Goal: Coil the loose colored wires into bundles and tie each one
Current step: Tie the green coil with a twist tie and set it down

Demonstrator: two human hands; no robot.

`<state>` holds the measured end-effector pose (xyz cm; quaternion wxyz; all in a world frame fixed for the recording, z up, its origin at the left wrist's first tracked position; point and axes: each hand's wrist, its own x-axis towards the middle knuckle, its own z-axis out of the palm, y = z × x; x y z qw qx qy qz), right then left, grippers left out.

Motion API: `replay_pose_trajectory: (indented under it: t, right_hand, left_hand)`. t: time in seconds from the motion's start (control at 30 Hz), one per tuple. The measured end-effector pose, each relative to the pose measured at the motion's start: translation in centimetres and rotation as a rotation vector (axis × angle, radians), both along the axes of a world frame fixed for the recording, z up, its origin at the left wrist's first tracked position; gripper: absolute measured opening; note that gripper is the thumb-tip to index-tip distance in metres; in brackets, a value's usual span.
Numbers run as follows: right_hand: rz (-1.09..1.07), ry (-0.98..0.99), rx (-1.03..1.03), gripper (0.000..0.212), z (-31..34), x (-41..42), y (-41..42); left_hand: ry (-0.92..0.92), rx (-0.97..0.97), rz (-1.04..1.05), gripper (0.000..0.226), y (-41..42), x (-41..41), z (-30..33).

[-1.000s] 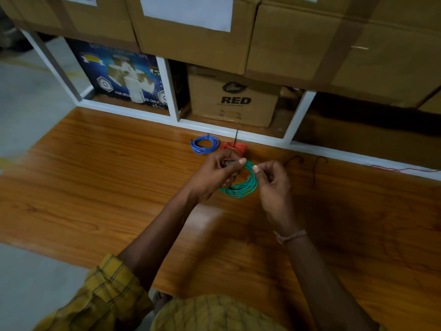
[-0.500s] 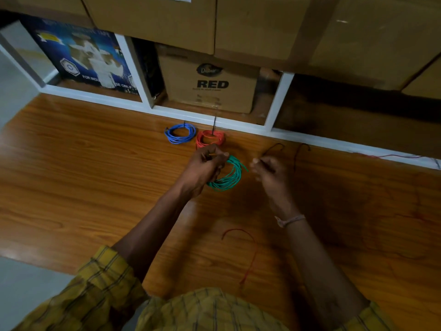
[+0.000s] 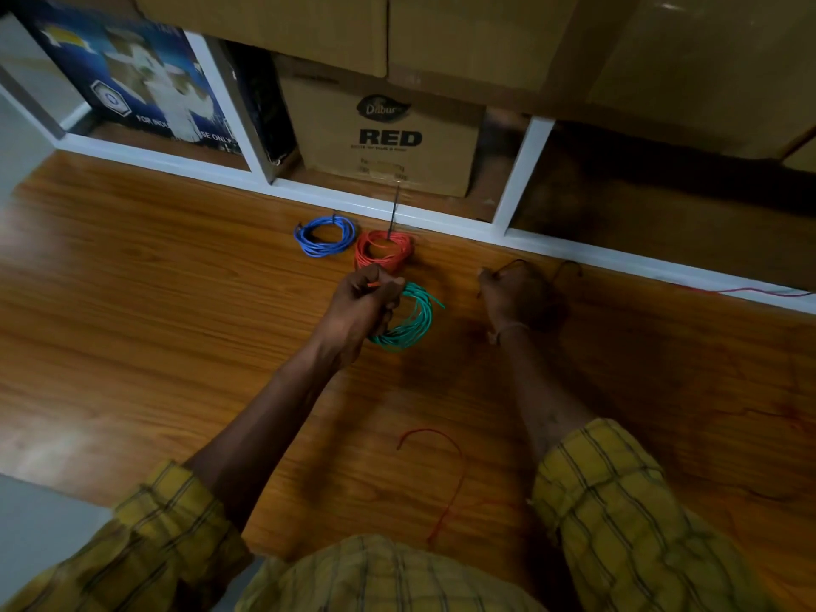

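On the floor's far side: your left hand (image 3: 360, 304) is gripping the green coil (image 3: 408, 322).
Hard to see: your right hand (image 3: 514, 298) is blurring; its grasp I cannot tell.
Shelf bays: the RED carton (image 3: 388, 139) is sitting in one.
Finished coils: blue coil (image 3: 326, 235) and red coil (image 3: 383, 250) are lying just beyond your left hand.

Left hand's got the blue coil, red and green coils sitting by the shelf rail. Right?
No, colours swapped. In the head view the left hand holds the green coil; the blue coil lies beside the red coil by the shelf rail.
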<state>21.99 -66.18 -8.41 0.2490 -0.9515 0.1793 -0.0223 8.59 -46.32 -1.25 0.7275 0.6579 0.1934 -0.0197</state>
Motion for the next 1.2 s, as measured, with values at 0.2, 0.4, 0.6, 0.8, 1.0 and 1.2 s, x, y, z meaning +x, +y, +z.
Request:
replay_pose_trajectory:
  t: [0.2,0.4,0.6,0.8,1.0,1.2]
  right_hand:
    - [0.099,0.018,-0.095,0.031,-1.5,-0.6,0.3]
    - [0.428,-0.036,0.166,0.011,0.5,-4.6,-1.1]
    - [0.612,-0.032,0.657,0.005,7.0,-7.9,-1.4]
    - [0.814,0.025,0.719,0.014,13.1,-10.4,-2.4]
    - [0.969,0.005,0.469,0.007,14.6,-10.7,-2.6]
    - [0.959,-0.110,0.233,0.010,13.4,-10.4,-0.7]
  left_hand:
    - [0.006,-0.049,0.033,0.026,-0.1,0.2,-0.2]
    - [0.061,-0.058,0.081,0.028,-0.5,-0.1,0.0]
    - [0.074,-0.099,0.073,0.030,-0.1,-0.7,-0.1]
    - [0.063,-0.158,0.063,0.029,0.0,-1.1,1.2]
    - [0.065,-0.161,0.071,0.031,0.1,-1.6,1.8]
    - [0.045,-0.092,0.058,0.033,-0.3,-1.7,2.3]
